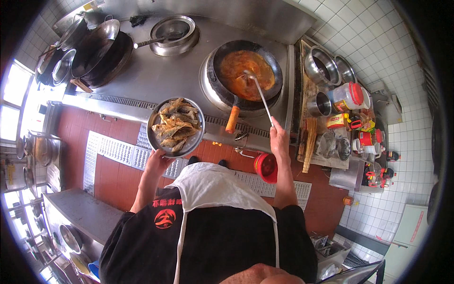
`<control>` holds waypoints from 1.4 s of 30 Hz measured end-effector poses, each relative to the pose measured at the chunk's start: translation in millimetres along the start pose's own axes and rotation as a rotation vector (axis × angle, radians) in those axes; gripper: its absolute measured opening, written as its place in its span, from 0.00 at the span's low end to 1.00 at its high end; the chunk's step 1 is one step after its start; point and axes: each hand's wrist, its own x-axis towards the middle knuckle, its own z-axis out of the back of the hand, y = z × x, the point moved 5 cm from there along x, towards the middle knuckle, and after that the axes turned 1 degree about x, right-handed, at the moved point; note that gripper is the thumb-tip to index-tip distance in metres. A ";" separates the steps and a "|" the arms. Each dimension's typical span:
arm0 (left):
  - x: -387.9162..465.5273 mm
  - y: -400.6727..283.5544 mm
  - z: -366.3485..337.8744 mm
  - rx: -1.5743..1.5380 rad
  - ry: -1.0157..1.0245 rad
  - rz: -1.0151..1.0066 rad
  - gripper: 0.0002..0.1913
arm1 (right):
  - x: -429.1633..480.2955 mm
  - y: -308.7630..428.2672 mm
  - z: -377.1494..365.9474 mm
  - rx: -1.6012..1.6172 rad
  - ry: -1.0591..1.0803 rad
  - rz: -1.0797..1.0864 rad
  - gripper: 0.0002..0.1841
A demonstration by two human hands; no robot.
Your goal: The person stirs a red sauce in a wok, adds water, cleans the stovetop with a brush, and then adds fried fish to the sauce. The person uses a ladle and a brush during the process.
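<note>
My left hand point(159, 164) grips the near rim of a round metal basin point(153, 142), held up by the front edge of the stove. Several browned, fried-looking fish point(176, 124) are heaped inside it. In my right hand point(278, 136) is the long handle of a metal ladle point(263, 98). The ladle's head dips into a reddish-orange sauce point(237, 67) with an oily surface. That sauce fills the bottom of a black wok point(217, 85), which rests on the right burner. The wok's wooden handle point(232, 120) points towards me, and neither hand touches it.
A second burner point(175, 48) holds a pan with a handle. Woks point(95, 53) are stacked at the far left. On the right counter stand metal pots point(321, 65), a bamboo brush point(310, 145), jars and bottles point(349, 96). A red bucket point(266, 168) sits below the stove front.
</note>
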 end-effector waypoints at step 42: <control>-31.6 0.0 -0.6 -0.076 -0.111 -0.015 0.21 | 119.3 -30.3 -23.8 -0.095 0.011 -0.144 0.26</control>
